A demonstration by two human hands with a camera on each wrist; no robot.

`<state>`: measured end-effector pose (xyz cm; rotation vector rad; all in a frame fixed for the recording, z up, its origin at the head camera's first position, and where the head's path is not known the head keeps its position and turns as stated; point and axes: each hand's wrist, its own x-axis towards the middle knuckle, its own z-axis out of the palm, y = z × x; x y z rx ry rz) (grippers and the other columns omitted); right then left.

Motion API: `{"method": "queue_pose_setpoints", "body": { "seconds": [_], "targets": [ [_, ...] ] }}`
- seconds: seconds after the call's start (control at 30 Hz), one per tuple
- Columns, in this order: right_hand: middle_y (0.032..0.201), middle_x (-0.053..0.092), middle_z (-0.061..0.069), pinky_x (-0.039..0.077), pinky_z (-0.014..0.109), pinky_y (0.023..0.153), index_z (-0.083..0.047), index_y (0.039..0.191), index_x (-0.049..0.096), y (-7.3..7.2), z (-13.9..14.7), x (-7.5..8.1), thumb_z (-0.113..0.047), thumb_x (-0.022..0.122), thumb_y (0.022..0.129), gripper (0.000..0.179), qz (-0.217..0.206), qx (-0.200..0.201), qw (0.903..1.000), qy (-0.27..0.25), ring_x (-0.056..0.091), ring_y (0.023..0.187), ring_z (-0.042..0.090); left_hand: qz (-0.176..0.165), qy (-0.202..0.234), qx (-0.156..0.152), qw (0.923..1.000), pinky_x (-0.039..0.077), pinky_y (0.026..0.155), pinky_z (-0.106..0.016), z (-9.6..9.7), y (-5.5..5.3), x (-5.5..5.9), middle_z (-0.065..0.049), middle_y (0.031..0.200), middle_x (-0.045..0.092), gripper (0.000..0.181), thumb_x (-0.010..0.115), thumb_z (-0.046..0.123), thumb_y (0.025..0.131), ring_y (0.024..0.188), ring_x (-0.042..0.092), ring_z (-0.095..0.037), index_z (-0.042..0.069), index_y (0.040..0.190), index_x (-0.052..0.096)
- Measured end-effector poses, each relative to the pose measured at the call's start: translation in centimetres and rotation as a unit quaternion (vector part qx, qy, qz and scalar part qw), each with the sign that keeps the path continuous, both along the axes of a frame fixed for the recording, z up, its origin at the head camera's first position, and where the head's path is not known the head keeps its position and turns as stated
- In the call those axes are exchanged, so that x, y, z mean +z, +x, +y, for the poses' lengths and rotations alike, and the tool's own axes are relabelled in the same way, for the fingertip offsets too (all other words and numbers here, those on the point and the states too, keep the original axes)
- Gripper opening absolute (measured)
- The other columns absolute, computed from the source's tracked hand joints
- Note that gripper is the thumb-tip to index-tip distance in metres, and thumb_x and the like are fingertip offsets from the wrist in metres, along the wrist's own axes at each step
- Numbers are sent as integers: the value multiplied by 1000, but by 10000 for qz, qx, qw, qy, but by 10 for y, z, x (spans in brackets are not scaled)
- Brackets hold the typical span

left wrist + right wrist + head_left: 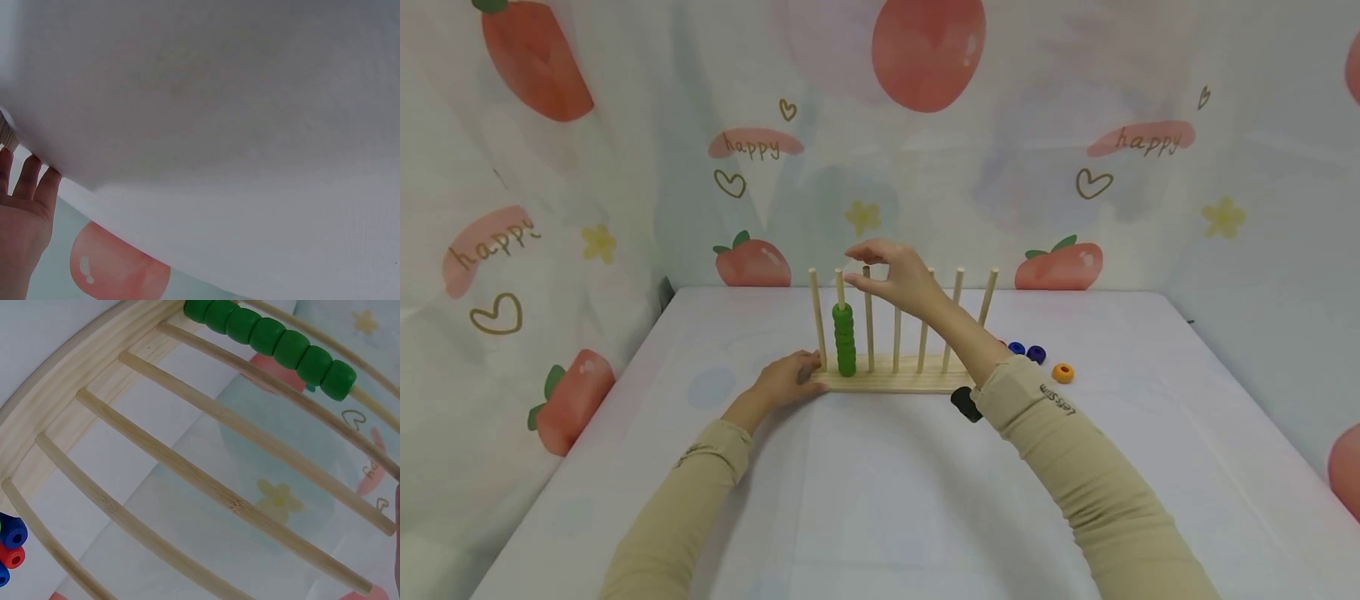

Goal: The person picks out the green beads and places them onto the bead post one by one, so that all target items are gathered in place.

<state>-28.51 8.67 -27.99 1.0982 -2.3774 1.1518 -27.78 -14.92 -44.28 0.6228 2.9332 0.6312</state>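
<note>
A wooden peg rack [891, 383] stands on the table with several upright rods. Green beads [844, 340] are stacked on its second rod from the left, whose bare tip rises above them; the right wrist view shows the same green stack [275, 340]. My left hand [786, 382] holds the left end of the base, thumb at the front and fingers behind. In the left wrist view that hand's fingers [47, 190] are spread at the table. My right hand [901, 275] hovers by the tops of the left rods, thumb and fingers parted with nothing visible between them.
Right of the rack lie loose beads: a blue bead [1017, 348], a purple bead [1036, 355] and an orange bead [1063, 373]. A red bead [12, 556] sits among blue ones in the right wrist view. A printed cloth [820, 167] hangs behind the table.
</note>
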Motion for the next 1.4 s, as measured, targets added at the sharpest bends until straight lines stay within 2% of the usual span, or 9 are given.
{"method": "queue_pose_setpoints", "body": {
  "seconds": [0.37,0.67,0.87,1.0,1.03,1.13,1.23,1.27,1.4],
  "targets": [
    [115,65,20,50,37,96,5,115,62,5,9,-5,-9,68,86,32,167,-155,9996,-146,61,106,31,-89,88,-30,9999,40,101,-54,2,2,0,-18,139,48,59,64,34,89,125,48,-39,3,137,48],
    [111,65,22,50,33,93,6,112,63,16,26,-11,-3,68,84,30,400,-85,9960,-792,61,104,32,-16,65,-50,10000,41,101,-53,3,2,1,-18,138,50,58,64,33,89,124,49,-38,3,136,49],
    [108,66,21,51,35,91,6,110,64,22,35,-18,-1,70,82,30,533,-218,9946,-861,62,101,32,-54,82,16,10000,40,101,-54,3,2,3,-19,138,50,60,64,35,89,125,48,-40,2,137,47],
    [107,67,20,52,39,89,6,108,65,26,40,-20,0,70,81,28,653,-121,9940,-864,63,99,30,-123,235,-20,9996,39,102,-55,-1,-2,-1,-19,137,50,64,63,41,88,125,48,-40,4,137,48],
    [107,67,20,52,40,89,6,108,65,28,41,-20,0,70,81,28,699,-77,9937,-870,64,99,30,2,271,-90,9996,41,100,-53,-4,-8,-9,-17,137,51,65,62,46,88,124,49,-39,6,137,49],
    [106,68,20,53,41,87,6,108,65,30,47,-23,2,71,80,28,791,-29,9933,-846,64,97,31,-11,295,-125,9995,42,100,-52,-5,-9,-10,-16,136,52,67,61,51,87,124,50,-38,8,137,50],
    [105,68,20,53,41,86,6,107,65,32,54,-28,2,71,79,29,822,-106,9935,-776,64,96,31,-73,338,-75,9994,40,102,-53,-4,-8,-9,-16,137,51,64,63,46,87,125,48,-38,7,137,50],
    [105,68,19,53,41,85,5,107,66,32,57,-29,2,71,79,29,821,-160,9937,-739,64,95,30,-195,322,-10,9993,39,103,-55,-1,-2,-1,-18,138,50,63,64,41,88,126,47,-40,4,136,49],
    [106,68,18,53,39,85,4,107,66,34,65,-34,2,72,78,30,758,-292,9945,-667,63,95,30,-89,156,7,9998,40,102,-55,1,1,2,-20,138,50,58,64,33,89,125,48,-40,2,135,50]
  ]
}}
